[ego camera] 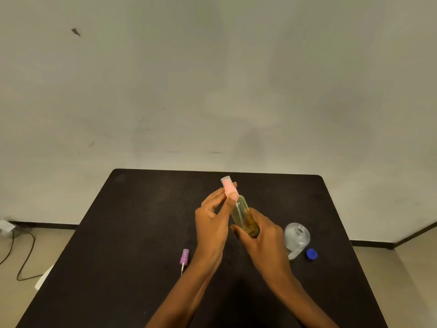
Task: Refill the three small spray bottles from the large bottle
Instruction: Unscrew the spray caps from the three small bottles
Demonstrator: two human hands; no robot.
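A small clear spray bottle (243, 213) with yellowish liquid is held tilted above the black table (132, 233). My right hand (262, 235) grips its lower body. My left hand (214, 217) pinches its pink spray cap (229, 187) with thumb and fingers. The large clear bottle (296, 237) stands uncapped to the right of my hands, and its blue cap (312, 254) lies on the table beside it. A purple spray head (184, 258) with its dip tube lies on the table to the left. The other small bottles are not visible.
A pale wall rises behind the table's far edge. A dark cable (22, 254) runs across the floor at the left, near a white object (43, 278) by the table's left edge.
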